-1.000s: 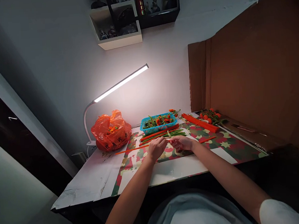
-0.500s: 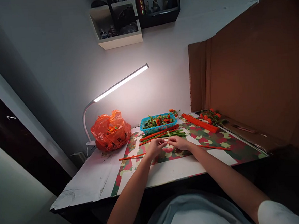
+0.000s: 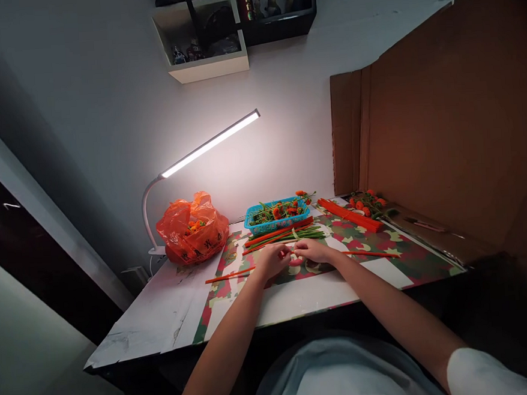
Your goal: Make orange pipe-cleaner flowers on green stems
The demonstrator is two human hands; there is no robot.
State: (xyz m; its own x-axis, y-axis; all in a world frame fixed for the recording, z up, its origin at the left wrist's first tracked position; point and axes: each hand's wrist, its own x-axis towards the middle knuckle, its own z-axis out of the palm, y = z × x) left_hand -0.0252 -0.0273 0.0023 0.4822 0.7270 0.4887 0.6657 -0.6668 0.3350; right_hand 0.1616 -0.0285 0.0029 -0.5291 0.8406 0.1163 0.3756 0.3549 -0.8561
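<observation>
My left hand (image 3: 273, 260) and my right hand (image 3: 313, 250) meet over the patterned mat, fingertips pinched close together. A thin orange pipe cleaner (image 3: 230, 275) sticks out to the left of my left hand. On the other side, an orange length (image 3: 371, 254) runs out past my right wrist. Between the fingers the orange strand is mostly hidden, so I cannot tell whether it is one piece or two. Just beyond my hands lie green pipe cleaners (image 3: 309, 234) in a row, with a pale band across them, and a red-orange bundle (image 3: 279, 232) behind.
A blue basket (image 3: 253, 228) holds orange flowers with green stems. To its left stands an orange plastic bag (image 3: 194, 232) beside a lit lamp (image 3: 210, 144). A larger orange bundle (image 3: 350, 215) and more flowers (image 3: 367, 202) lie right, near a cardboard panel (image 3: 439, 131).
The view has shifted slightly. My hands stay pinched together in nearly the same place, and the right orange length has drawn in a little.
</observation>
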